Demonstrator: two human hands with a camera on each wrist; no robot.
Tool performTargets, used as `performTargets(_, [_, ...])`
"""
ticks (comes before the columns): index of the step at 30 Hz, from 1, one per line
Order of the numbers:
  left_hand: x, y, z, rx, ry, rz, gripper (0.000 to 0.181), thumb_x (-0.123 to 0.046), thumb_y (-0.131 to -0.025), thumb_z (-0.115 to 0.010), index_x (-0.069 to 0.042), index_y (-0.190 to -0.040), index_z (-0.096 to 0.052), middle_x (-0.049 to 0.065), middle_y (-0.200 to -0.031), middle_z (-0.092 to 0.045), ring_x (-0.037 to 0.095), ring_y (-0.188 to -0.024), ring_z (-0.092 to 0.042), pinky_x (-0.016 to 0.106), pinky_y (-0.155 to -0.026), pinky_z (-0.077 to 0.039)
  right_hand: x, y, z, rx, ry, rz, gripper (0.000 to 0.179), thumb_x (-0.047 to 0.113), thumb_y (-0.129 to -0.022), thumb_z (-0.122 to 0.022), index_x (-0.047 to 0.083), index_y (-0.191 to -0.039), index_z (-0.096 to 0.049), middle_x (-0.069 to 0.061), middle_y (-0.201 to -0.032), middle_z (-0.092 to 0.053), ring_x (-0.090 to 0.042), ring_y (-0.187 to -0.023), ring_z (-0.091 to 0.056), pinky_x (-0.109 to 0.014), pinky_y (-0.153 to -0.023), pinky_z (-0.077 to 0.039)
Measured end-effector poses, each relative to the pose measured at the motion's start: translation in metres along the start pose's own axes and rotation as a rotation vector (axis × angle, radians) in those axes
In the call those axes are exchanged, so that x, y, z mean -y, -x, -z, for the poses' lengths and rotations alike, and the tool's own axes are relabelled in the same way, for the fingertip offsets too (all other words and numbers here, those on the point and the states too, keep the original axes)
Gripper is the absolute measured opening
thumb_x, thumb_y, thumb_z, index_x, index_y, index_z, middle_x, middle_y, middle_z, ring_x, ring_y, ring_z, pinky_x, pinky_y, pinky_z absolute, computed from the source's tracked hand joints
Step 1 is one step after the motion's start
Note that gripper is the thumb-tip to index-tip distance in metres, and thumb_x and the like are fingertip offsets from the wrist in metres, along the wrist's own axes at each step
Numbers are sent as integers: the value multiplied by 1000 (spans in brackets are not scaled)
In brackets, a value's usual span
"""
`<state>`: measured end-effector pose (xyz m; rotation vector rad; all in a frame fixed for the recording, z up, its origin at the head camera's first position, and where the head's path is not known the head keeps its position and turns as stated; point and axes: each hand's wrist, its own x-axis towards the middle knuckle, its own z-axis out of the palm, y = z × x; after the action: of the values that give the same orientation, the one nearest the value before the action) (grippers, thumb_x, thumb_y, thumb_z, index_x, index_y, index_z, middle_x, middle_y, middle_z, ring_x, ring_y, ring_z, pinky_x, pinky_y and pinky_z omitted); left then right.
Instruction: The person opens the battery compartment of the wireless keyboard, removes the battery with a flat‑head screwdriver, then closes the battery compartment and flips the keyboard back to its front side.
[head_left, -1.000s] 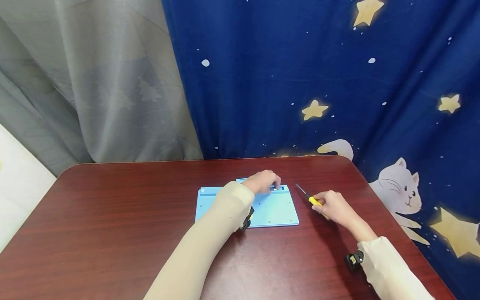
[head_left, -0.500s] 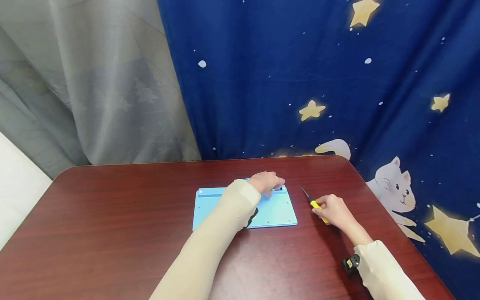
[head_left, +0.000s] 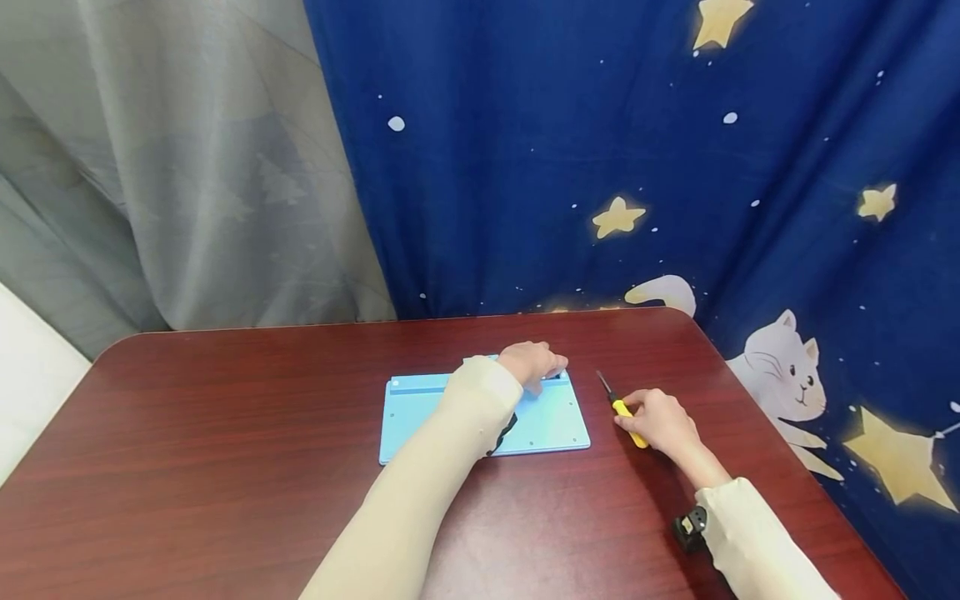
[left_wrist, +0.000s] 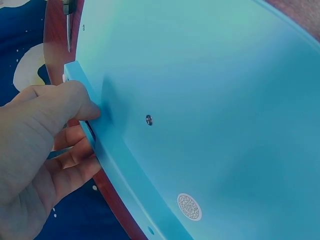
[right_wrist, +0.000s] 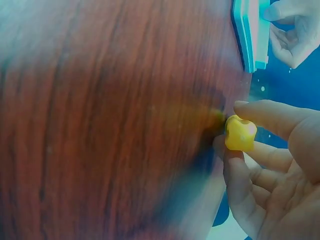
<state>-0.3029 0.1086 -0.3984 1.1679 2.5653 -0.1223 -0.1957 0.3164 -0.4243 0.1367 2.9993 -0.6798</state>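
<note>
A flat light blue keyboard (head_left: pixel 551 421) lies underside up on the table, with small screws and a thicker ridge along its far edge. My left hand (head_left: pixel 528 362) grips that ridge near its right end. In the left wrist view the thumb of the left hand (left_wrist: pixel 45 130) lies on the ridge (left_wrist: pixel 125 170), and the other fingers are behind its edge, partly hidden. A dark slot shows beneath the thumb. To the right, my right hand (head_left: pixel 660 421) pinches the yellow handle of a screwdriver (head_left: pixel 621 408), whose metal tip points away and left, apart from the keyboard.
The reddish-brown wooden table (head_left: pixel 225 433) extends far to the left. A blue curtain (head_left: pixel 487 167) with stars and a grey curtain (head_left: pixel 210 183) hang behind it. A round sticker (left_wrist: pixel 189 207) sits on the keyboard's underside.
My left hand has shifted slightly right along the ridge and now covers more of the slot seen earlier. The right hand keeps the screwdriver in nearly the same place. The head view has turned slightly.
</note>
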Motion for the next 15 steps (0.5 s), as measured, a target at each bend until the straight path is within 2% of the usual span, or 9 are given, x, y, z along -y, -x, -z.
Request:
performTargets(10, [3, 3, -1, -17, 55, -1, 28, -19, -83, -68, -20, -101, -47, -2, -94, -46, 12, -84, -47, 24, -65, -41, 1, 1, -3, 24, -53, -22, 45, 22, -77, -72, -6, -110, -59, -3, -66, -57, -15, -43, -50, -30, -42, -42])
performTargets(15, [5, 4, -4, -62, 91, -5, 30, -18, -81, -71, -19, -100, -48, 3, -112, -48, 13, -86, -50, 24, -65, -43, 2, 0, -3, 28, -43, -22, 47, 23, -77, -72, -4, -112, -58, -2, -65, -56, -15, -42, -49, -31, -42, -41])
